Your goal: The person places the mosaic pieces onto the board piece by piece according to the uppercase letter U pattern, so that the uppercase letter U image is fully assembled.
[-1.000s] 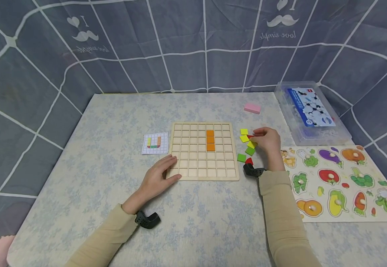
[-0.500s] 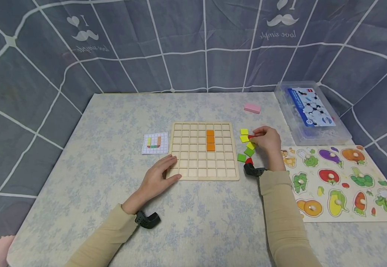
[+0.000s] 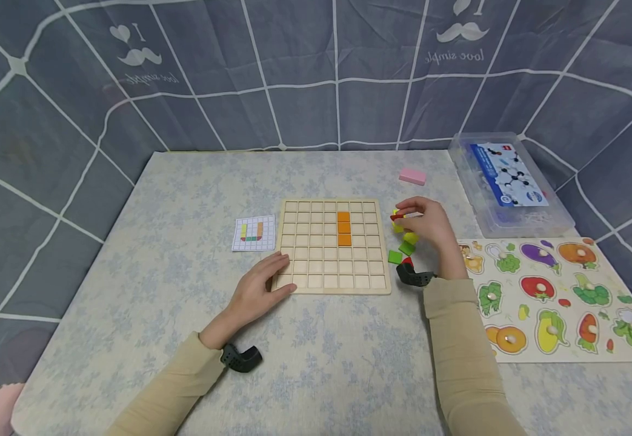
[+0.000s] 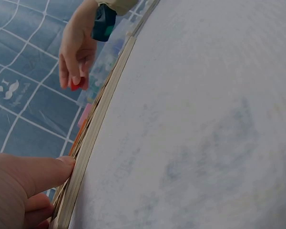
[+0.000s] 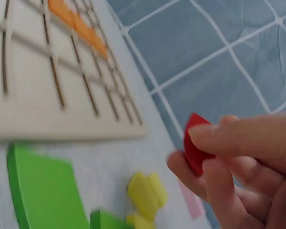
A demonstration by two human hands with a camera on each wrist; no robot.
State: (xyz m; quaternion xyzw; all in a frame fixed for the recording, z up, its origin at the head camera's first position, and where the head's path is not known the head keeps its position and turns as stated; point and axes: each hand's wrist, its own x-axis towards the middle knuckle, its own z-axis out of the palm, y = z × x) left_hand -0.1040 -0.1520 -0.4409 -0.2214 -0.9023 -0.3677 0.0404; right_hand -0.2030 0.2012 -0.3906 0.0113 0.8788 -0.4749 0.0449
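Observation:
Between thumb and fingertips my right hand (image 3: 427, 224) pinches a red tile (image 5: 195, 145), lifted above the loose tiles right of the wooden grid board (image 3: 316, 266). Below it lie yellow tiles (image 3: 411, 238), green tiles (image 3: 395, 257) and another red tile (image 3: 408, 262), partly covered by the wrist strap. Three orange tiles (image 3: 344, 228) fill a short column of the board. My left hand (image 3: 258, 289) rests on the board's lower left corner, thumb along its front edge. A small pattern card (image 3: 254, 234), showing a coloured U shape on a grid, lies left of the board.
A pink block (image 3: 412, 177) sits behind the loose tiles. At the back right stands a clear plastic box (image 3: 545, 224) with a blue and white label. A vegetable puzzle board (image 3: 561, 303) covers the table's right side. A grey checked curtain hangs behind.
My right hand has lifted the red tile from among the loose tiles and shifted it left, over the yellow ones. The left hand has stayed on the board's corner.

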